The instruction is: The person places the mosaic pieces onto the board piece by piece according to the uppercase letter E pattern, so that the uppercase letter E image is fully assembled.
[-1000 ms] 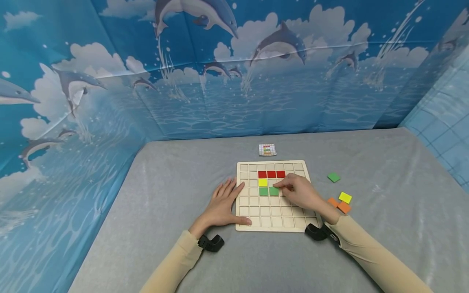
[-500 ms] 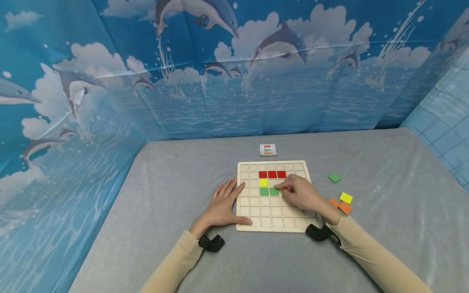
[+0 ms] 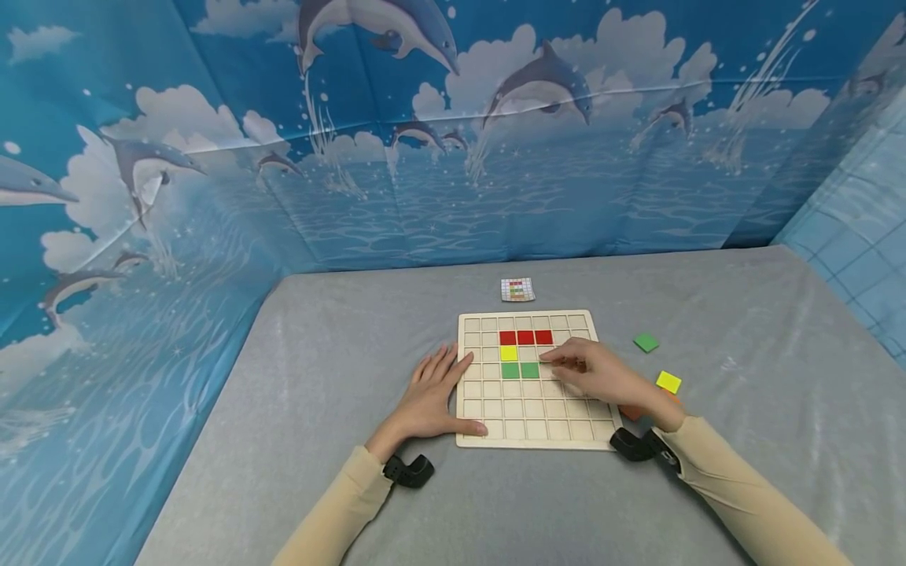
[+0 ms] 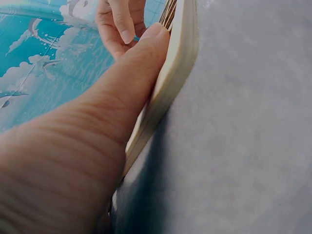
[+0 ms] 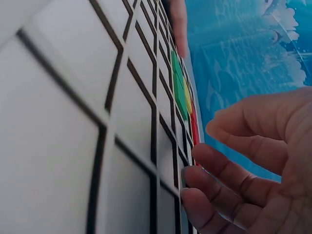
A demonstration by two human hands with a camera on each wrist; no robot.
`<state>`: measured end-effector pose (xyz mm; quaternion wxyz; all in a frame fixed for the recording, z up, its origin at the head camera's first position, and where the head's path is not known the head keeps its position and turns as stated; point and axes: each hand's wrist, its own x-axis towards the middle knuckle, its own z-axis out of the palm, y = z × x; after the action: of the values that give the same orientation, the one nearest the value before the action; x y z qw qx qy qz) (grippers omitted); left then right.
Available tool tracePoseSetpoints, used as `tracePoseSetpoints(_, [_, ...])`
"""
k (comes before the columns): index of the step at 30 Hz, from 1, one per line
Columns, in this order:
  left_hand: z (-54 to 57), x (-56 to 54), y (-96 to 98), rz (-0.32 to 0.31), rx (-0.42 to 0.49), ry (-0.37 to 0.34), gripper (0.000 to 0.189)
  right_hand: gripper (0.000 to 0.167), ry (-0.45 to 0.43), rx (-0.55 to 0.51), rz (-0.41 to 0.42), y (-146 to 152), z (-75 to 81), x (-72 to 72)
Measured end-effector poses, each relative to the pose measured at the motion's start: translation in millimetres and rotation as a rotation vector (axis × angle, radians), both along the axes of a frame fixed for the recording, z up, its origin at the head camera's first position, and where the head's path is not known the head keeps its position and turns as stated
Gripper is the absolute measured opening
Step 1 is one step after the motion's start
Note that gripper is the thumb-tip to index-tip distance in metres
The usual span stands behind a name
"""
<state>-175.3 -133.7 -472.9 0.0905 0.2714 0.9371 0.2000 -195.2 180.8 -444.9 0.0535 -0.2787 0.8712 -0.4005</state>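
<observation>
A wooden grid board [image 3: 513, 409] lies on the grey cloth. Three red square tiles [image 3: 525, 337] sit in a row of its cells. Below the leftmost is a yellow tile [image 3: 509, 353], and below that two green tiles [image 3: 529, 370] lie side by side. My left hand [image 3: 425, 401] rests on the board's left edge with fingers spread and thumb at the near corner. Just right of the green tiles, my right hand [image 3: 602, 373] hovers over the board, fingers loosely bent. In the right wrist view no tile shows between its fingers [image 5: 229, 168].
A small printed card [image 3: 517, 290] with a coloured grid lies beyond the board. To the right are a loose green tile [image 3: 646, 343], a yellow tile [image 3: 668, 382] and orange tiles [image 3: 632, 412] partly covered by my right hand. A dolphin-print curtain [image 3: 425, 196] hangs behind.
My right hand has drawn back to the right from the second green tile, which stays in its cell. It now covers more of the orange tiles. My left hand has not moved.
</observation>
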Motion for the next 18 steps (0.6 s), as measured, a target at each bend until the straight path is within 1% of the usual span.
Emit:
tracePoseSetpoints(2, [-0.3,-0.2,-0.3,-0.002,0.005,0.001,0.112,0.023,-0.017,-0.004,-0.029,6,1.8,0.2])
tracePoseSetpoints(9, [-1.5,-0.6,-1.3,0.0,0.004,0.004,0.112,0.023,-0.015,0.041,-0.217,34,6.3,-4.7])
tracePoseSetpoints(15, [-1.6,-0.7,-1.4,-0.002,0.003,0.004,0.112,0.029,0.042,0.06,-0.317,59,6.7,-10.3])
tracePoseSetpoints(18, [-1.8,-0.7,-1.0,-0.003,0.001,0.006,0.112,0.035,0.059,0.084,-0.364,70,4.9,-13.0])
